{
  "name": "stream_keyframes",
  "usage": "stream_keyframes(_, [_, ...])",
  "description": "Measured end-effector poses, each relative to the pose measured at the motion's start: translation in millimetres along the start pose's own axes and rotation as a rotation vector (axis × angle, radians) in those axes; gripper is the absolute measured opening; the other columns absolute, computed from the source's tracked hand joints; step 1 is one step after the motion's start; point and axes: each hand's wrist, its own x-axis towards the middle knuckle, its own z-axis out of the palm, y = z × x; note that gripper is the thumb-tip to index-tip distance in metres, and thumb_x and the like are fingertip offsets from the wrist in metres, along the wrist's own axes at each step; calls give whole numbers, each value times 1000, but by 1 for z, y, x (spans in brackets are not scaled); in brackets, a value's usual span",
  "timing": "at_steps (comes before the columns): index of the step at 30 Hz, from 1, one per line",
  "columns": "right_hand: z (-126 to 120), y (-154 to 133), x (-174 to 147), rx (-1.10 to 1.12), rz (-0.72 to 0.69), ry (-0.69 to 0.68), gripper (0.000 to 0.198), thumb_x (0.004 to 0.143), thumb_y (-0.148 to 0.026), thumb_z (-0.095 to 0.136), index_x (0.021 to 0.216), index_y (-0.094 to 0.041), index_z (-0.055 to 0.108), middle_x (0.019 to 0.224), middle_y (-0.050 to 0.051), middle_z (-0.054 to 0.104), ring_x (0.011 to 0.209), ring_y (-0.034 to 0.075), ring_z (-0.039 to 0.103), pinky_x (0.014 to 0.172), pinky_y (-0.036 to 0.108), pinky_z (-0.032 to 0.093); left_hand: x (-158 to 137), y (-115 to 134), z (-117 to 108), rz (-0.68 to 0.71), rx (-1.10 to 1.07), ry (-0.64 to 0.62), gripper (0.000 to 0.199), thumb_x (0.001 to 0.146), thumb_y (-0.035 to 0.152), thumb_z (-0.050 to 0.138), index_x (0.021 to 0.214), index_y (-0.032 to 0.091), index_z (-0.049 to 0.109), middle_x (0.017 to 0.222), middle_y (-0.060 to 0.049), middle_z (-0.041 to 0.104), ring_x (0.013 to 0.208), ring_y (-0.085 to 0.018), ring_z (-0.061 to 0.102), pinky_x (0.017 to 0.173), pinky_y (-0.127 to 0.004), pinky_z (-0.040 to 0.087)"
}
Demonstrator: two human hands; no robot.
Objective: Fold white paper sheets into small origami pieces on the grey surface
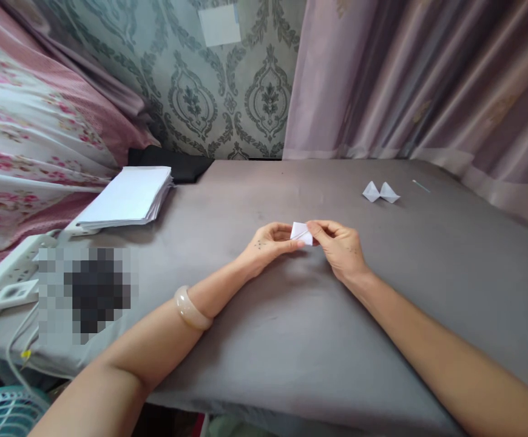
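Between my two hands, just above the table, is a small folded white paper with a slanting crease or flap edge across it. My left hand pinches its left side, thumb along the lower edge and fingers behind. My right hand grips the right side, with the thumb on the upper right corner. Both hands are closed on the paper, and the fingers behind it are partly hidden. Farther off to the right stands a folded white paper shape with two pointed peaks.
A stack of white paper lies at the left on the grey-covered table, before a black folded item. White power strips with cables run along the left edge. A thin stick lies at the right. A blue fan stands lower left.
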Motion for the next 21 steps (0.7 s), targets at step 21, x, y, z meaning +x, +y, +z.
stream_keyframes(21, [6,-2,-12,-9,281,-339,34,65,-48,74,64,-18,58,59,-1,62,51,10,55,49,23,43,8,-1,-11,-100,-131,90,26,69,32,80,74,10,67,72,-4,65,64,-9,58,68,-25,46])
